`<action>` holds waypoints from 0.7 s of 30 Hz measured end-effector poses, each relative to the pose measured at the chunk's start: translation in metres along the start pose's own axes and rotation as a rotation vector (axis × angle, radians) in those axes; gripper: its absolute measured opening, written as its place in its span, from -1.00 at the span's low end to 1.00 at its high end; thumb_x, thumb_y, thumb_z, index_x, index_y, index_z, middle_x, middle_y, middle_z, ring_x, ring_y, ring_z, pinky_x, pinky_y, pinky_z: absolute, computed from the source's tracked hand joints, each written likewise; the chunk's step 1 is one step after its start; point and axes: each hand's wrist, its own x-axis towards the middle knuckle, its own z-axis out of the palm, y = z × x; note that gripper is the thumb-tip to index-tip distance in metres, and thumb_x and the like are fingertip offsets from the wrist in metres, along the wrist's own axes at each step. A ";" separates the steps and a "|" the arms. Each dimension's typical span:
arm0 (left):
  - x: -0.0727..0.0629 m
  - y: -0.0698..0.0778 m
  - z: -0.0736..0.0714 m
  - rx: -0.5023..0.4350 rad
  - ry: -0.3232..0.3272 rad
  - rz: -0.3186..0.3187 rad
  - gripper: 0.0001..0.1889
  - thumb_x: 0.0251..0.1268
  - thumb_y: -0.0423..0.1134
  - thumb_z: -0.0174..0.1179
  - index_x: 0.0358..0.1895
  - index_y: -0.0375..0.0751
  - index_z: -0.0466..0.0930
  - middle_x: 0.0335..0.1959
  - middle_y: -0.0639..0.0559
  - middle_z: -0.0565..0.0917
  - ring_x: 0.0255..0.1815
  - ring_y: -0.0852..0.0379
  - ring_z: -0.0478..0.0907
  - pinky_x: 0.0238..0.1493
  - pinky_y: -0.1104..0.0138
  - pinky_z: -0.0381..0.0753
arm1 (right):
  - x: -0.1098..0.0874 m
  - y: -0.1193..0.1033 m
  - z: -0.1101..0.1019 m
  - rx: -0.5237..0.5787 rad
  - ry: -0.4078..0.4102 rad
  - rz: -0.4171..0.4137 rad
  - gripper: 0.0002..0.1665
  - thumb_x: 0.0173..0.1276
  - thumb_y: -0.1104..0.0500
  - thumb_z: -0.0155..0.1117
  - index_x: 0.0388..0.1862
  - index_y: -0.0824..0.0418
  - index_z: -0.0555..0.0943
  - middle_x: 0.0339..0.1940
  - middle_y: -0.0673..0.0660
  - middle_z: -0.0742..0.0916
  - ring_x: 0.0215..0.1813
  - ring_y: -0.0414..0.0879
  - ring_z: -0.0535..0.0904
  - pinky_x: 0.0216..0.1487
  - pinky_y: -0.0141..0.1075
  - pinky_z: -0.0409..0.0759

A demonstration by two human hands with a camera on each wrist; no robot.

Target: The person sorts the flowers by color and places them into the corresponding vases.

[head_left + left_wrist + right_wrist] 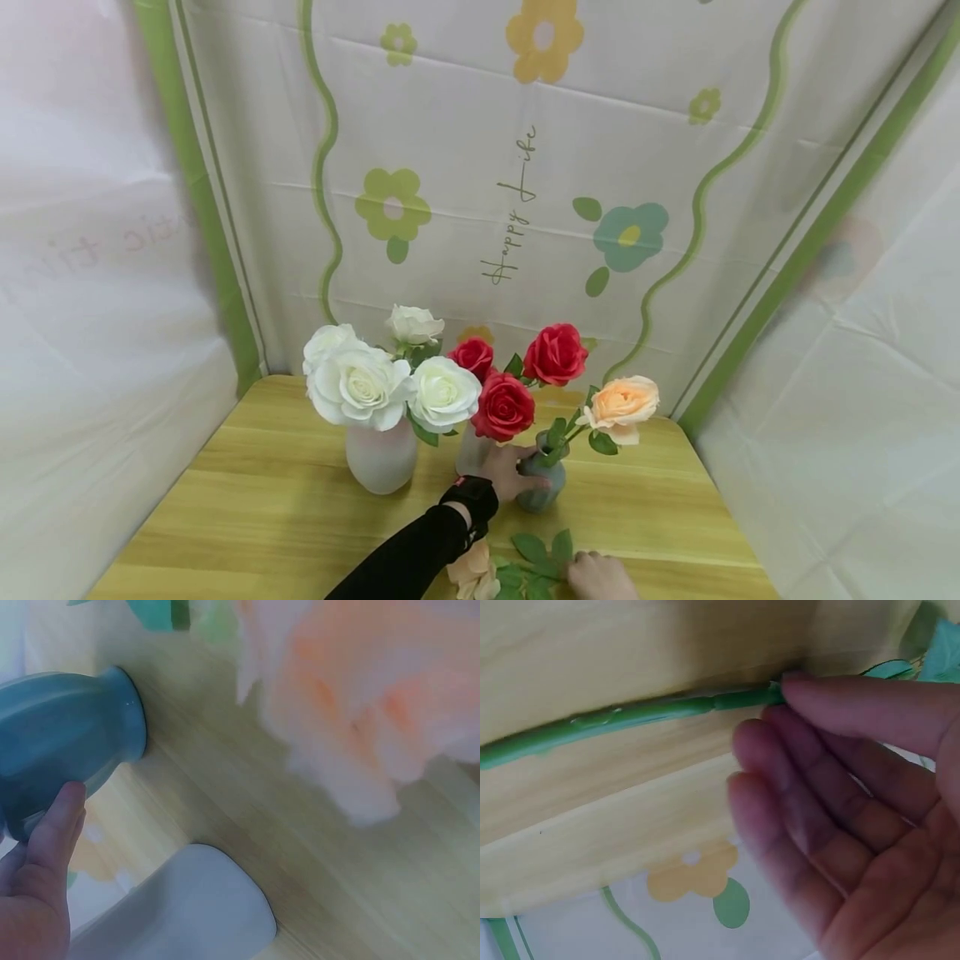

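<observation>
My left hand (pixel 504 472) reaches across to a small blue-grey vase (pixel 543 493) and holds it around its side, thumb toward me. A peach rose (pixel 624 402) stands in that vase, leaning right. In the left wrist view the fingers (pixel 56 825) lie against the vase's ribbed wall. Low in the head view, a second peach rose (pixel 472 573) lies on the wooden table with its leaves (pixel 532 552). My right hand (pixel 602 577) pinches its green stem (pixel 645 716) between thumb and fingertips, close over the tabletop in the right wrist view.
Left of the blue-grey vase, a white vase (pixel 474 450) holds red roses (pixel 506 405). Farther left, a larger white vase (pixel 381 460) bears several white roses (pixel 362 383). A flower-printed curtain (pixel 450 125) hangs behind the table (pixel 247 483), with plain white cloth at both sides.
</observation>
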 end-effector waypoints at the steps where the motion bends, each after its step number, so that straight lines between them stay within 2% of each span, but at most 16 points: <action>1: 0.000 0.000 0.000 0.003 -0.001 -0.003 -0.32 0.12 0.18 0.38 0.27 -0.10 0.57 0.09 0.00 0.67 0.17 -0.03 0.51 0.20 0.09 0.45 | 0.000 0.000 0.000 0.006 0.006 0.012 -0.81 0.13 0.24 0.43 -0.60 0.15 0.60 -0.64 0.02 0.51 -0.58 -0.14 0.47 -0.63 -0.24 0.52; 6: 0.000 0.000 0.001 0.008 0.002 -0.008 -0.31 0.10 0.18 0.38 0.27 -0.09 0.57 0.07 0.01 0.67 0.17 -0.01 0.51 0.19 0.11 0.46 | -0.001 0.001 0.004 -0.022 0.071 0.017 -0.71 0.04 0.30 0.47 -0.72 0.14 0.53 -0.71 0.02 0.47 -0.65 -0.16 0.41 -0.69 -0.28 0.46; 10: -0.001 0.002 0.001 -0.025 -0.007 -0.019 -0.31 0.11 0.15 0.39 0.28 -0.11 0.57 0.09 0.00 0.66 0.17 -0.03 0.51 0.16 0.12 0.50 | 0.000 0.002 0.006 -0.060 0.087 0.020 -0.71 0.03 0.28 0.48 -0.72 0.15 0.54 -0.71 0.03 0.47 -0.65 -0.15 0.41 -0.70 -0.28 0.46; 12: -0.002 0.003 0.000 -0.047 -0.013 -0.019 -0.31 0.11 0.13 0.40 0.28 -0.13 0.56 0.10 -0.01 0.66 0.18 -0.05 0.50 0.15 0.12 0.51 | 0.000 0.003 0.007 -0.069 0.102 0.024 -0.72 0.03 0.21 0.51 -0.71 0.15 0.56 -0.70 0.04 0.48 -0.64 -0.13 0.43 -0.69 -0.27 0.48; 15: -0.001 0.002 0.000 -0.065 -0.020 -0.016 -0.31 0.11 0.12 0.41 0.29 -0.14 0.55 0.12 0.00 0.65 0.19 -0.04 0.50 0.14 0.13 0.52 | -0.001 0.004 0.008 -0.082 0.130 0.025 -0.69 0.00 0.23 0.53 -0.73 0.16 0.54 -0.71 0.04 0.47 -0.66 -0.13 0.42 -0.72 -0.27 0.46; 21: 0.000 0.000 0.001 -0.058 -0.015 -0.016 -0.30 0.10 0.15 0.40 0.29 -0.12 0.55 0.13 0.01 0.64 0.18 -0.02 0.50 0.13 0.15 0.52 | 0.001 0.004 0.008 -0.055 0.090 0.065 -0.74 0.02 0.29 0.50 -0.68 0.17 0.57 -0.67 0.06 0.49 -0.63 -0.09 0.45 -0.67 -0.22 0.50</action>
